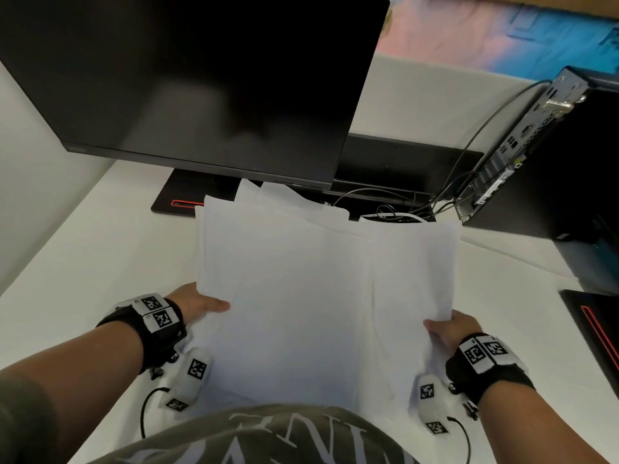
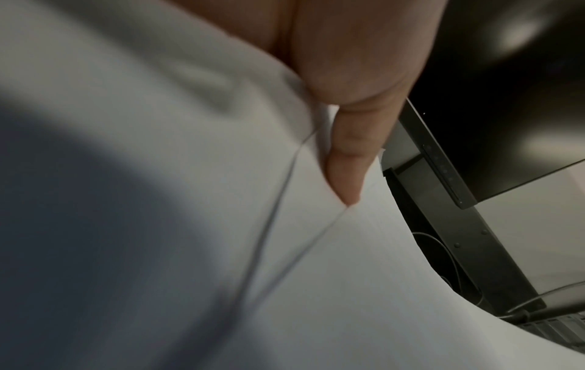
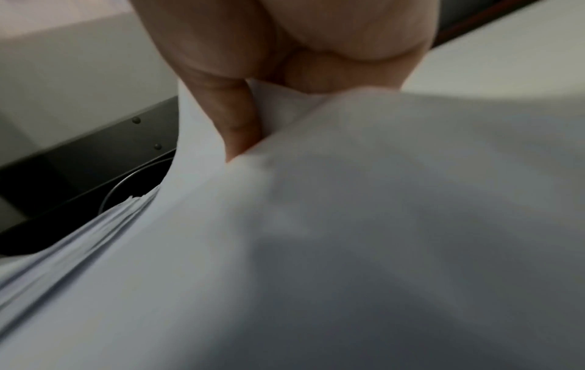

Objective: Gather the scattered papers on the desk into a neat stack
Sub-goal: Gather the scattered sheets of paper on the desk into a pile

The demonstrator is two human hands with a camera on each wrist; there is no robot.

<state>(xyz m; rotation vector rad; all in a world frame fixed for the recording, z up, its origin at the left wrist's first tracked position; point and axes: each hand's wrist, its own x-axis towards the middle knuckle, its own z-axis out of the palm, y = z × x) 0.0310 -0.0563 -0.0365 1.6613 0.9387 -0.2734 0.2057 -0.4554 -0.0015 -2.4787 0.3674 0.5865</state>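
A loose bundle of white papers (image 1: 301,296) is held up over the white desk (image 1: 83,246), its sheets fanned and uneven at the far edge. My left hand (image 1: 201,304) grips the bundle's left edge, thumb on top. My right hand (image 1: 449,326) grips the right edge the same way. In the left wrist view the thumb (image 2: 345,155) presses on the papers (image 2: 316,275), whose sheets are split apart. In the right wrist view the thumb (image 3: 234,120) pinches into bent papers (image 3: 348,225). The fingers under the sheets are hidden.
A large dark monitor (image 1: 201,78) stands just behind the papers on a black base (image 1: 181,202). A small black computer (image 1: 552,155) with cables (image 1: 395,209) stands at the right. A black device with a red stripe (image 1: 596,329) lies at the right edge.
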